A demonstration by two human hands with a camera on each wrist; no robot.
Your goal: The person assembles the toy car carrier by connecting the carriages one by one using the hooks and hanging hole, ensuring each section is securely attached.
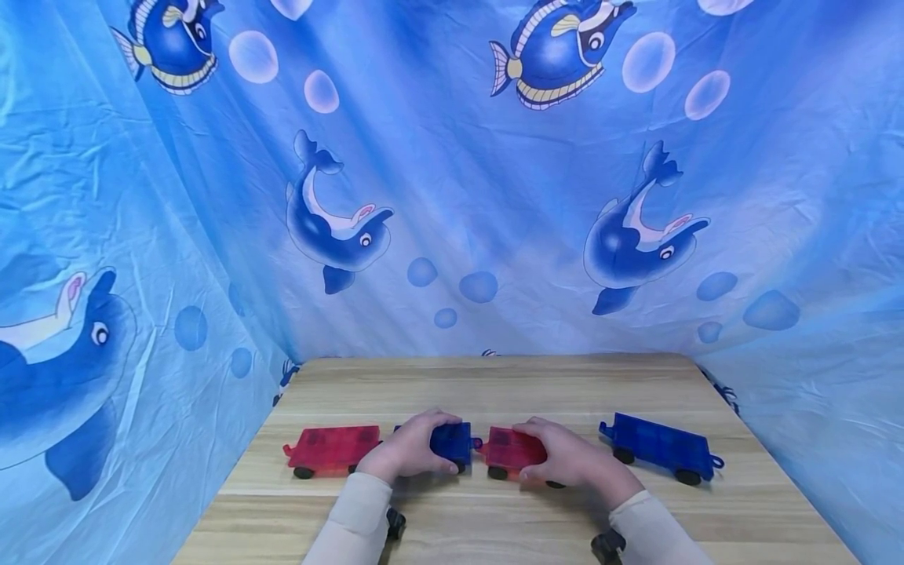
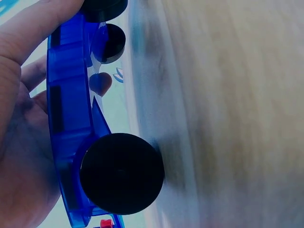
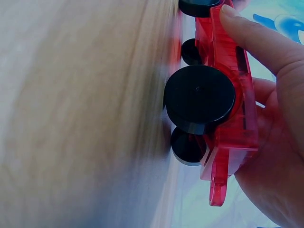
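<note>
My left hand (image 1: 417,446) grips a blue see-through toy train car (image 1: 452,441) near the middle of the wooden table. In the left wrist view the thumb lies along one side of that blue car (image 2: 71,85), above its black wheels. My right hand (image 1: 561,455) holds a red toy train car (image 1: 507,449), thumb and fingers on opposite long sides. The two cars meet end to end at their couplings (image 1: 476,444). The right wrist view shows the red car (image 3: 228,95) with black wheels and a free loop at its near end.
Left of my left hand stands another red car (image 1: 335,447), its right end close to the held blue car; whether they are linked is hidden. A second blue car (image 1: 662,444) stands angled at the right, apart. Sea-print cloth (image 1: 480,196) encloses the wooden table (image 1: 494,384).
</note>
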